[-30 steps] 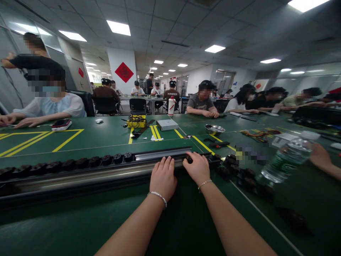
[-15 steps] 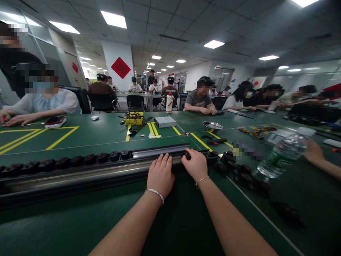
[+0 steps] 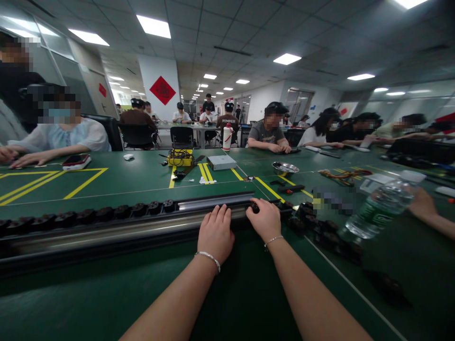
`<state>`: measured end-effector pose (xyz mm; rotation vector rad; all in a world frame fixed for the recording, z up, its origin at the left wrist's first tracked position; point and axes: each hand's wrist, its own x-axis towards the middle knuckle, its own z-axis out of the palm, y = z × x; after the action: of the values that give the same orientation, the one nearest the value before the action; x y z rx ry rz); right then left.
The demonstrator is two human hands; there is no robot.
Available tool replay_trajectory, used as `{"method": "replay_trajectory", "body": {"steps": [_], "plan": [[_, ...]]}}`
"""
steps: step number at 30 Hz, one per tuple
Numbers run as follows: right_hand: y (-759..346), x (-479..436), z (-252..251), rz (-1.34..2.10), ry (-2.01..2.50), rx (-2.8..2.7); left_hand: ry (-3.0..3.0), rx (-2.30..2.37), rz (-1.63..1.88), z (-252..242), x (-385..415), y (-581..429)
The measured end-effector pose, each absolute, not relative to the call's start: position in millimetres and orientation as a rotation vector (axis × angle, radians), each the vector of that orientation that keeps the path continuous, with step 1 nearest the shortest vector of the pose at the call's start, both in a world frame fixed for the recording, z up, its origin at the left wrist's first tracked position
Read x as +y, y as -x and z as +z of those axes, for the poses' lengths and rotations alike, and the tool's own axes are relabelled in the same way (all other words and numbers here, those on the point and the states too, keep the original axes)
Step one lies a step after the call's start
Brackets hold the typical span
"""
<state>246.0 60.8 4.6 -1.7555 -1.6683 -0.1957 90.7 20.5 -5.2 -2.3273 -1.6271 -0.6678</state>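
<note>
A long black rail [image 3: 117, 237] with a shiny metal strip along it lies crosswise before me. My left hand [image 3: 215, 232] rests flat over its right part, fingers stretched across the top and thumb at the near side. Near the rail's right end, my right hand [image 3: 265, 220] pinches a small round black part [image 3: 255, 207] between thumb and fingers, mostly covered by the hand. Along the far side of the rail stands a row of similar round black parts [image 3: 121, 211]. More dark parts [image 3: 320, 232] lie in a line to the right of the rail.
A clear water bottle [image 3: 378, 208] is tilted at the right, near another person's hand [image 3: 423, 208]. Beyond the rail are a metal bowl [image 3: 285, 168], a grey box [image 3: 222, 163], a yellow box with cables [image 3: 180, 157], a white flask [image 3: 226, 138] and a phone [image 3: 76, 162].
The whole view has shifted slightly. Both hands keep nearly the same place on the rail, and the right hand still pinches the round black part.
</note>
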Motion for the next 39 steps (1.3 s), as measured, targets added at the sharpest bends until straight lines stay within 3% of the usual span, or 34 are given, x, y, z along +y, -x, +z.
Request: {"method": "replay_trajectory", "body": {"steps": [39], "plan": [[-259.6, 64.0, 8.9, -0.147, 1.783, -1.703, 2.324, -1.626, -0.65, -3.8, 19.2, -90.3]]}}
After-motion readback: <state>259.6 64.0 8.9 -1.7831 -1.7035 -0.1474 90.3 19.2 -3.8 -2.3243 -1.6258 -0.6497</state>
